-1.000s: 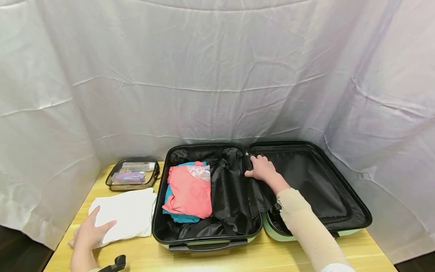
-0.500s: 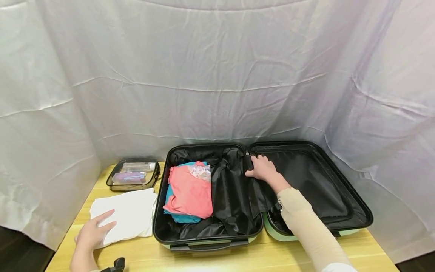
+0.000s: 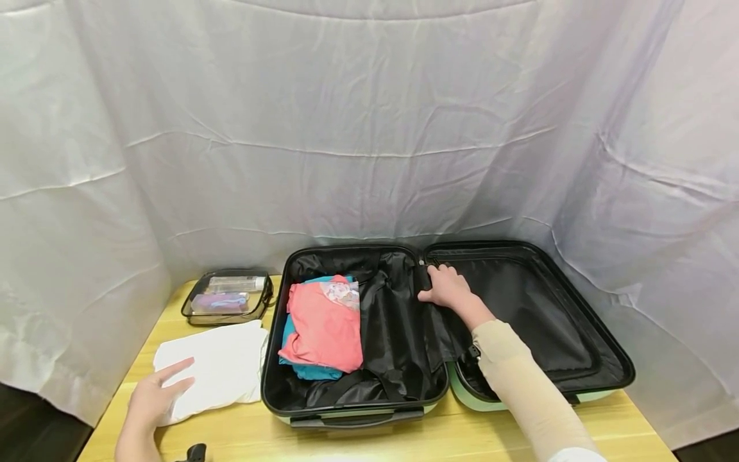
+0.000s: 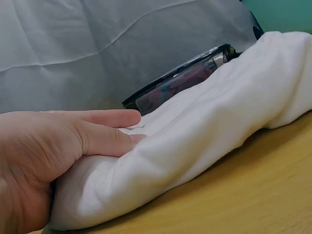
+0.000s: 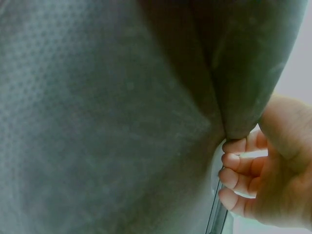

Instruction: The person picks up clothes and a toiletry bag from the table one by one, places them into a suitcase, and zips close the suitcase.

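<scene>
Fingers of right hand curled, pinching black lining at the far middle of the open suitcase. Left hand flat, fingers together, on white cloth at near left. Best lifted with a firm pinch, cloth pressed steady. Versus earlier frame: left hand slightly nearer, right hand unchanged.

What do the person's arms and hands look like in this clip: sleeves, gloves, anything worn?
Both hands are bare, with no gloves or rings visible. The right hand comes out of a snug beige sleeve that covers the forearm; a dark strap or clasp sits near its wrist, and white fabric shows at the frame's bottom edge. The left hand shows a bare wrist, with a black device beside it.
</scene>
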A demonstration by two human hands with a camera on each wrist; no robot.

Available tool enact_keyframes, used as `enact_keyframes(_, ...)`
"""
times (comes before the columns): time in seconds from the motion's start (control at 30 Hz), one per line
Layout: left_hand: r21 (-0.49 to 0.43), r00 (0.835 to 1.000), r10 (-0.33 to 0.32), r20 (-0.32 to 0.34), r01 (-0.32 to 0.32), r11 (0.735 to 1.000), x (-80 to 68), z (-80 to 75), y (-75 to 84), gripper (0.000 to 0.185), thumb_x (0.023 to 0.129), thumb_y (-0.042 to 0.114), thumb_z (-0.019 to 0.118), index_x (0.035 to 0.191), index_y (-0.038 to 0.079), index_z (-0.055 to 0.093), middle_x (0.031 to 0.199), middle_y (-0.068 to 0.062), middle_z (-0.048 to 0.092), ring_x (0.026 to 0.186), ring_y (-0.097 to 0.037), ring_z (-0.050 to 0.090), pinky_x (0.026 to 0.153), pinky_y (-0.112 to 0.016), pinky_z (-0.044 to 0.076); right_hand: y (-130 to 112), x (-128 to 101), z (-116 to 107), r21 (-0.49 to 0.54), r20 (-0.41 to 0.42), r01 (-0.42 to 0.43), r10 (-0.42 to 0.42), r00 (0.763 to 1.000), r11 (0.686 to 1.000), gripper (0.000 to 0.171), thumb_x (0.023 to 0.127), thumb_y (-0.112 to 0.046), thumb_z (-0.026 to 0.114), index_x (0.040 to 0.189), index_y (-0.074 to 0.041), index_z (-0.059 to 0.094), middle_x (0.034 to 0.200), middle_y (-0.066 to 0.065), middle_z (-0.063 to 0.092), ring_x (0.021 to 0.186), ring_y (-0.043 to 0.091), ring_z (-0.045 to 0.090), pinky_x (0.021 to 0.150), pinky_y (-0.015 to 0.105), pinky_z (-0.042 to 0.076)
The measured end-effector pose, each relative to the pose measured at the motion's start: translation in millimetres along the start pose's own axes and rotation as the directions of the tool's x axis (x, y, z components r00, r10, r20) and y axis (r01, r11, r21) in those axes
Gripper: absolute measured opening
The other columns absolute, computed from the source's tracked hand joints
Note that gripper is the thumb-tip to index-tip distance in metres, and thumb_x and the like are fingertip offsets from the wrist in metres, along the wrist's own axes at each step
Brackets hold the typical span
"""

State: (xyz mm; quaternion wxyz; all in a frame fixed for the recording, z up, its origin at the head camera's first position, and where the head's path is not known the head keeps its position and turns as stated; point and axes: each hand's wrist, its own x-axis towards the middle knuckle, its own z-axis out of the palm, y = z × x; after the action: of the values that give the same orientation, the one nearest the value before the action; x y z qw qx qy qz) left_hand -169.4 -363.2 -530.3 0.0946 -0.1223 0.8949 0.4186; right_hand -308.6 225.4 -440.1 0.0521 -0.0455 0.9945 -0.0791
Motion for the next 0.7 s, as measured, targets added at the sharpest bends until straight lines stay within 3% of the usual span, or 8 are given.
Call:
enact_keyframes(0.2,-0.17,0.997,-0.07,-0.042,0.062,0.984,-0.3,4.4,-2.8,0.07,0.085,0.048,0.072,0.141,0.013,0.049,0.159,-0.018,0.024,0.148,-0.045,0.012,0.116,-0.063,0.015,0.0,0.2,-0.3,-0.002,0.004,-0.003,0.003,1.0,1.0,0.076,0.088,-0.044,0.065,0.146,-0.002,0.04,0.142,0.029,0.044,0.13,0.047,0.042,0.1,0.06,0.041)
enact_keyframes(0.33,-0.237,0.991,-0.107,-0.086,0.084,0.968,-2.9,5.2,-0.1,0.069,0.083,0.046,0.074,0.14,0.014,0.051,0.159,-0.015,0.026,0.149,-0.041,0.013,0.118,-0.06,0.015,0.2,1.3,-0.3,-0.005,0.005,-0.004,0.004,1.0,1.0,0.077,0.088,-0.044,0.065,0.146,-0.002,0.039,0.142,0.029,0.044,0.13,0.047,0.042,0.1,0.06,0.041)
enact_keyframes(0.43,-0.262,0.989,-0.088,-0.12,0.054,0.964,-5.1,5.2,-0.2,0.069,0.082,0.047,0.075,0.139,0.015,0.053,0.151,0.014,0.04,0.149,-0.038,0.017,0.118,-0.058,0.017,-0.4,1.1,-1.4,-0.005,0.008,-0.004,0.004,1.0,1.0,0.077,0.089,-0.044,0.065,0.146,-0.001,0.038,0.142,0.03,0.043,0.13,0.048,0.041,0.1,0.061,0.041)
enact_keyframes(0.53,-0.269,0.988,-0.049,-0.148,0.007,0.963,-7.2,4.9,-1.2,0.066,0.082,0.048,0.075,0.137,0.017,0.056,0.123,0.04,0.045,0.148,-0.032,0.022,0.118,-0.055,0.022,-1.4,0.6,-2.7,-0.006,0.011,-0.001,0.001,1.0,1.0,0.076,0.089,-0.043,0.065,0.147,-0.001,0.038,0.143,0.03,0.042,0.131,0.048,0.04,0.101,0.061,0.04)
enact_keyframes(0.6,-0.233,0.985,-0.022,-0.171,-0.019,0.972,-9.2,3.7,0.3,0.064,0.083,0.049,0.073,0.137,0.019,0.057,0.108,0.046,0.044,0.146,-0.017,0.029,0.116,-0.041,0.03,-1.7,0.4,-2.9,-0.003,0.015,-0.002,0.002,1.0,1.0,0.076,0.089,-0.043,0.065,0.147,-0.001,0.037,0.143,0.03,0.041,0.132,0.048,0.04,0.101,0.061,0.04)
enact_keyframes(0.7,-0.163,0.975,0.031,-0.219,-0.068,0.984,-14.2,1.1,7.4,0.059,0.084,0.049,0.071,0.135,0.021,0.059,0.104,0.049,0.045,0.127,0.011,0.037,0.1,-0.017,0.037,-1.5,0.5,-2.1,-0.002,0.023,-0.005,0.006,1.0,1.0,0.077,0.09,-0.044,0.065,0.147,-0.001,0.037,0.144,0.03,0.041,0.132,0.048,0.039,0.102,0.061,0.039)
